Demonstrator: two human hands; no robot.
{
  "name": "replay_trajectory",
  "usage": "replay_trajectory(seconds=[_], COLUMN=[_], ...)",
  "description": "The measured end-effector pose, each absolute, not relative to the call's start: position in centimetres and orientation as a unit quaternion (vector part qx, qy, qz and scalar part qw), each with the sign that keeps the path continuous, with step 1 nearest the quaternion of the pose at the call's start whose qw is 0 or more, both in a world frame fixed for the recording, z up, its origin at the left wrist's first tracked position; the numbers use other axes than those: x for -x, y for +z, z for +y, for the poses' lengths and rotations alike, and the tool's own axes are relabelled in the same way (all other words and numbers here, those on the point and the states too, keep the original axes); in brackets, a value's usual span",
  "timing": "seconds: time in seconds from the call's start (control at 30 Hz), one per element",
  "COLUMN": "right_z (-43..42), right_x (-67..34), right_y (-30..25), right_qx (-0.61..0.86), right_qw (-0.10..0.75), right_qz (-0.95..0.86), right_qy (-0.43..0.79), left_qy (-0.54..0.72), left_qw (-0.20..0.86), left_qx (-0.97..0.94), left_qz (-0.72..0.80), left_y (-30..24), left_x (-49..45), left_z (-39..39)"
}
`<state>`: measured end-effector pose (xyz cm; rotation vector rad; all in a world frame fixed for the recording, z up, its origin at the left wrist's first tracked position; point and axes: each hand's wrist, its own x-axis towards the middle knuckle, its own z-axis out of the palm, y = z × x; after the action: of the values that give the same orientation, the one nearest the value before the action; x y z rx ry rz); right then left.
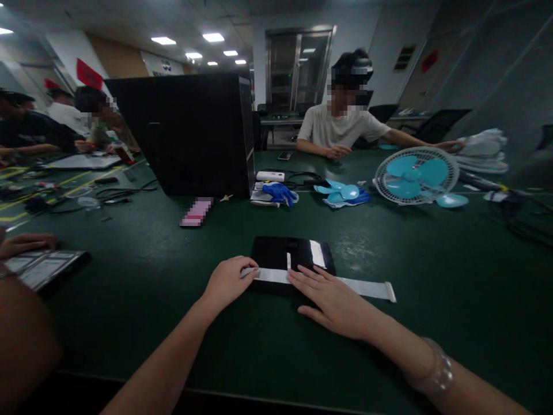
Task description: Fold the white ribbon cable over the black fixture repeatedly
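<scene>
A flat black board (276,253) lies on the green table (389,253) in front of me, with a long white ribbon strip (367,288) laid across its near edge and running off to the right. My left hand (227,282) is curled, its fingers closed on the strip's left end. My right hand (332,300) lies flat with fingers stretched out, pressing on the strip and the board's near right corner. A small white label (317,253) sits on the board's right side.
A large black box (190,135) stands beyond the board. Blue gloves (279,193), loose fan blades (341,193) and a small blue fan (415,176) lie behind. A person in white sits opposite. Another person's hand (23,242) rests by a tray at left.
</scene>
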<state>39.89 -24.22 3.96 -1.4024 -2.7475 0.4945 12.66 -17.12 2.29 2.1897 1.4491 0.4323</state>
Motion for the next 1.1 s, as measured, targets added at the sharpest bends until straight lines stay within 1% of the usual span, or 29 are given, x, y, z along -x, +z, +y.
replay_trajectory(seconds=[0.23, 0.37, 0.57, 0.7, 0.83, 1.0, 1.1], right_z=[-24.2, -24.0, -23.3, -22.8, -22.7, -22.6, -22.3], right_x=[-40.3, -40.4, -41.6, -42.8, -42.9, -43.2, -44.6], right_y=[3.7, 3.3, 2.9, 3.2, 3.8, 4.5, 4.5], right_qx=[0.446, 0.458, 0.477, 0.499, 0.504, 0.526, 0.571], right_qw=[0.050, 0.031, 0.058, 0.024, -0.008, -0.020, -0.039], right_qz=[-0.881, -0.878, -0.868, -0.853, -0.846, -0.833, -0.808], right_qy=[0.151, 0.137, 0.122, 0.153, 0.173, 0.170, 0.141], left_qy=[0.176, 0.227, 0.302, 0.324, 0.313, 0.305, 0.305], left_qw=[0.233, 0.230, 0.201, 0.198, 0.207, 0.219, 0.221], left_qx=[-0.778, -0.765, -0.758, -0.759, -0.760, -0.755, -0.756], left_qz=[0.556, 0.557, 0.541, 0.529, 0.530, 0.537, 0.535], left_y=[2.9, 2.8, 2.0, 1.8, 1.9, 1.7, 1.5], left_x=[-12.8, -12.6, -12.0, -12.0, -12.1, -12.0, -11.8], left_z=[-17.3, -17.2, -16.6, -16.5, -16.6, -16.6, -16.3])
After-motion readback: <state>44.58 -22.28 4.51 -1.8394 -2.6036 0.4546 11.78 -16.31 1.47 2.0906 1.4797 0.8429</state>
